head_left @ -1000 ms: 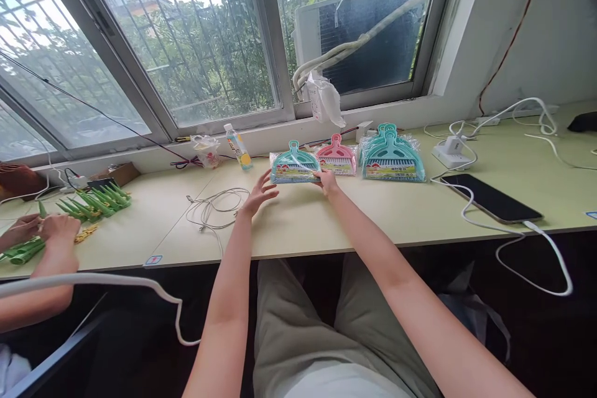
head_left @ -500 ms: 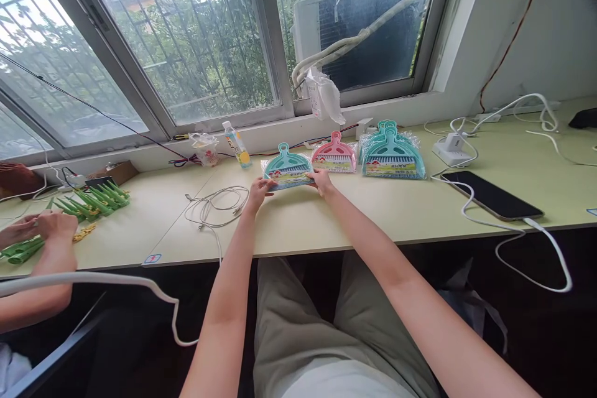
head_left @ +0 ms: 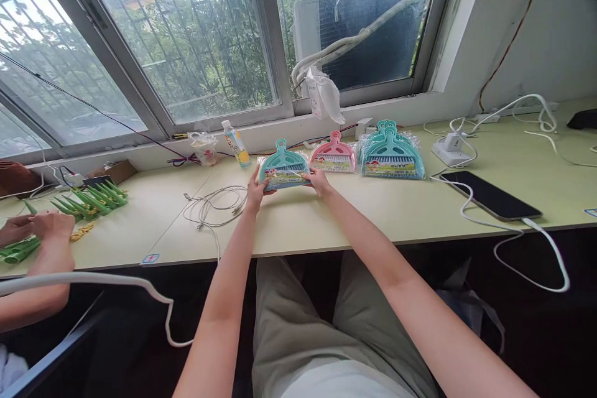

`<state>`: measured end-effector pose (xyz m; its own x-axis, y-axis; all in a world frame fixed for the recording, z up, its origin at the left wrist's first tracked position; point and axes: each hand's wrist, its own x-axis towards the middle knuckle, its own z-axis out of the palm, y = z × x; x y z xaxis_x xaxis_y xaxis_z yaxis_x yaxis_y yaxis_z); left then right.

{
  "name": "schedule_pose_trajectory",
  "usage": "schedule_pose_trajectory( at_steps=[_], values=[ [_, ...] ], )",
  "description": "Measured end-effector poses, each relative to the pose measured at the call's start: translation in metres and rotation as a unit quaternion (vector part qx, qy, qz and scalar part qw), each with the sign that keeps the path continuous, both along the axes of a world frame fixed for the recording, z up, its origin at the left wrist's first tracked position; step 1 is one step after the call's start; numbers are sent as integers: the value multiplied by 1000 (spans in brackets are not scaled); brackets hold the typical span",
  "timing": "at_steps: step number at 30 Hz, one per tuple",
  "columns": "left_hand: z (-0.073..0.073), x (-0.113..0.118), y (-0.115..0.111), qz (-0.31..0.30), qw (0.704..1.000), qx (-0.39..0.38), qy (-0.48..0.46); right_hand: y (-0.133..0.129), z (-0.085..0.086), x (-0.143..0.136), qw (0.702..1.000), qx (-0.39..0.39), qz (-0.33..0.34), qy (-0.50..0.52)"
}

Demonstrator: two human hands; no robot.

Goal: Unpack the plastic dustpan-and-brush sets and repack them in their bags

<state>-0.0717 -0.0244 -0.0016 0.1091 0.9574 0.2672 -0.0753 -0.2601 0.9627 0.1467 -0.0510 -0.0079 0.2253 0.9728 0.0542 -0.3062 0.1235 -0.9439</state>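
Note:
Between my two hands is a teal dustpan-and-brush set (head_left: 283, 165) in clear plastic wrap, its handle pointing toward the window. My left hand (head_left: 256, 191) grips its left lower corner, thumb on the front. On the opposite corner, my right hand (head_left: 319, 182) is closed with the thumb and fingers. Just right of it lies a pink dustpan-and-brush set (head_left: 334, 154), also wrapped. Farther right sits a stack of teal dustpan sets (head_left: 390, 155) with a printed label across the front one.
A coiled white cable (head_left: 214, 205) lies left of my hands; a drink bottle (head_left: 236, 144) stands behind it. To the right are a phone (head_left: 490, 194) on a charging cable and a white power adapter (head_left: 451, 149). At far left, another person's hands (head_left: 51, 225) handle green pieces (head_left: 91, 200).
The held teal set has shifted slightly left and is tipped up a little more toward me. Both my hands have moved with it, still gripping.

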Motion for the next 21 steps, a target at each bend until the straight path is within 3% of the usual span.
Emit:
schedule_pose_trajectory(
  at_steps=[4, 8, 15, 21],
  values=[
    [1, -3, 2, 35, 998, -54, 6, -1, 0, 0, 999, 5, -2, -37],
    [-4, -5, 10, 25, 992, -111, 47, -2, -2, 0, 995, 11, 7, -103],
    [-10, 3, 11, 67, 991, -83, 77, -5, -3, -5, 990, 20, 36, -135],
    [-9, 12, 1, 41, 995, -77, 55, -2, -7, -2, 979, 28, -29, -200]
  ],
)
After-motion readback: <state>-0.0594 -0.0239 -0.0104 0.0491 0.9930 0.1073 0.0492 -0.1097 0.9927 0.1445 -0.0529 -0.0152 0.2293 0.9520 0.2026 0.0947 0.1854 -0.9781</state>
